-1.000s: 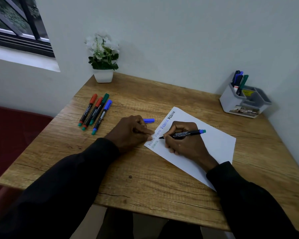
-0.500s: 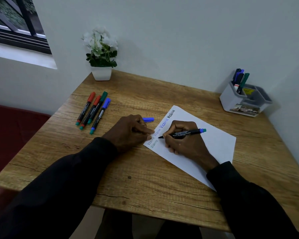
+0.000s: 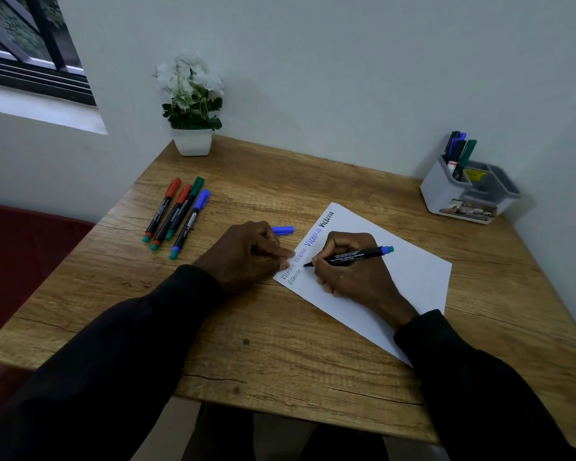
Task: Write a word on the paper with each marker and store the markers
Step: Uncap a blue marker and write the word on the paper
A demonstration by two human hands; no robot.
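Organizer [image 3: 446,197], far-right corner by wall: stored markers [image 3: 459,153] are stood upright in its left compartment. Paper [image 3: 413,271] is laid angled centre-right, one corner toward front edge of table [image 3: 280,361]. Uncapped marker [image 3: 356,255] is gripped by right hand [image 3: 353,281], tip on paper. Paper's left edge is pressed by left hand [image 3: 243,257] w/ loosely curled fingers; blue cap [image 3: 282,230] just beyond. Four markers [image 3: 175,214] are lined up left

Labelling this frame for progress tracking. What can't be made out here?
Head view only:
Left hand palm: hidden by its own back; whether it holds anything is unclear.
Paper: near corner under the right sleeve; any writing beneath the right hand is covered.
Stored markers: overlapping, lower parts behind the organizer wall; count unclear.
Held marker barrel print: too small.
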